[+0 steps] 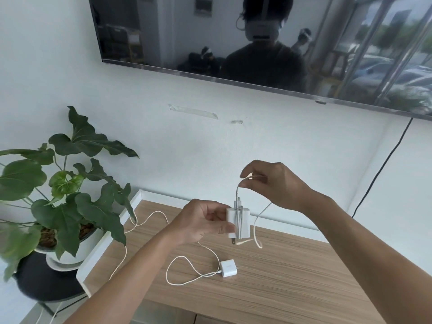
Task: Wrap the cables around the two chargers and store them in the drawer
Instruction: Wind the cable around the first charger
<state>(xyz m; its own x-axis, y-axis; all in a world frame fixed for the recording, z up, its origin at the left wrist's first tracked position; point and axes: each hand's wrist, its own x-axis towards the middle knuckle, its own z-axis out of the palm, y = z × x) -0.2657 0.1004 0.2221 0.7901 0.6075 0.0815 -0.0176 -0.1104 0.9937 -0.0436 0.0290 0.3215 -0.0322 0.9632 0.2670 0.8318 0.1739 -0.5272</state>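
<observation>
Two bare arms reach over a wooden cabinet top (292, 272). The left hand (201, 222) grips a white charger (238, 222) upright in the air, while the right hand (278, 183) pinches its cable (256, 220) above it. A second charger (228, 268) lies on the wood, cable loose. A potted plant (63, 183) stands left; a dark wall screen (257, 43) hangs above. No drawer shows.

Two chargers (238, 222) – two cables (187, 270) – one plant (63, 183).
</observation>
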